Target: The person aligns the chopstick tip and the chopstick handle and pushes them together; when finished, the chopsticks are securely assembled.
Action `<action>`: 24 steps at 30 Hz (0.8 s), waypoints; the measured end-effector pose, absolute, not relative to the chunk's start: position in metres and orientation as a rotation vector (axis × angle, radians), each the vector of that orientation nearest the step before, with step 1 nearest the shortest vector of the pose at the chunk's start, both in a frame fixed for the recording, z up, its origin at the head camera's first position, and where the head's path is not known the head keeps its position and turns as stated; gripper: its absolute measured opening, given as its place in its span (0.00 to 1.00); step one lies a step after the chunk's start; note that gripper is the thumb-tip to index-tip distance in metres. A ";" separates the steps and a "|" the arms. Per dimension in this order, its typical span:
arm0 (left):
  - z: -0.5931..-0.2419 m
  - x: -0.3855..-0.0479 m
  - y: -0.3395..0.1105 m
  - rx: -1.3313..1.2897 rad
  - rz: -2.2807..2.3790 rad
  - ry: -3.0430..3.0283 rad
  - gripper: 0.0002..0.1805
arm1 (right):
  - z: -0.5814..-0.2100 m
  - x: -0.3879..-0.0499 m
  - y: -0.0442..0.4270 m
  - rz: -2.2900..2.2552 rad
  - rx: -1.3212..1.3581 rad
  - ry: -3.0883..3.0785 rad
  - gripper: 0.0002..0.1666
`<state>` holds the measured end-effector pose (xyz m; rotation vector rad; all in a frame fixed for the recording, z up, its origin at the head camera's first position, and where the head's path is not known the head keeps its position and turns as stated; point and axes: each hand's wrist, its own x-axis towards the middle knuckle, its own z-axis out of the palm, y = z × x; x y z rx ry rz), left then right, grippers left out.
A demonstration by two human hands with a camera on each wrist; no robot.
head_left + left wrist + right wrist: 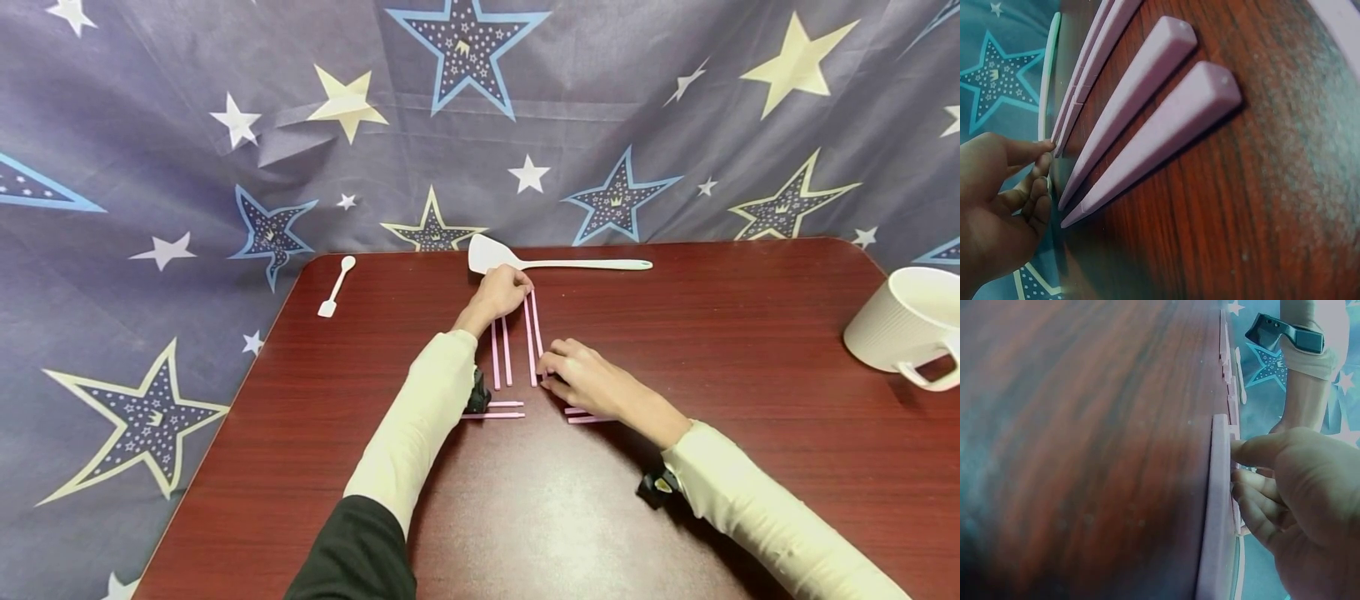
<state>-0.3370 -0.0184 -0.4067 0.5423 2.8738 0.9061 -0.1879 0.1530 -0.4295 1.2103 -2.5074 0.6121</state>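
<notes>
Several pink chopsticks lie on the reddish-brown table. My left hand (pixel 501 290) pinches the far, thin end of an upright-lying chopstick (pixel 537 325) between thumb and finger. At its near end, my right hand (pixel 587 379) holds the same chopstick with thumb and fingers. Just left of it another chopstick (pixel 529 342) lies almost parallel. A further pair of chopsticks (pixel 495 358) runs beneath my left wrist. Nearer to me, one pair of chopsticks (pixel 510 415) lies crosswise on the left. Partly hidden under my right hand is another crosswise pair (pixel 581 420).
A white spatula (pixel 585 264) lies along the table's back edge, just beyond my left hand. Back left is a small white spoon-like tool (pixel 337 286). At the right edge stands a white ribbed mug (pixel 892 325). A star-patterned cloth (pixel 525 133) hangs behind the table.
</notes>
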 end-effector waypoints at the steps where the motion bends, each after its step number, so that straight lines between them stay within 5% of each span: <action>1: -0.407 -0.337 -0.018 0.543 0.902 2.873 0.12 | -0.429 -0.188 0.153 0.611 1.209 -2.508 0.08; 24: -0.391 -0.323 -0.022 0.696 1.151 2.821 0.13 | -0.426 -0.185 0.163 0.728 1.183 -2.496 0.09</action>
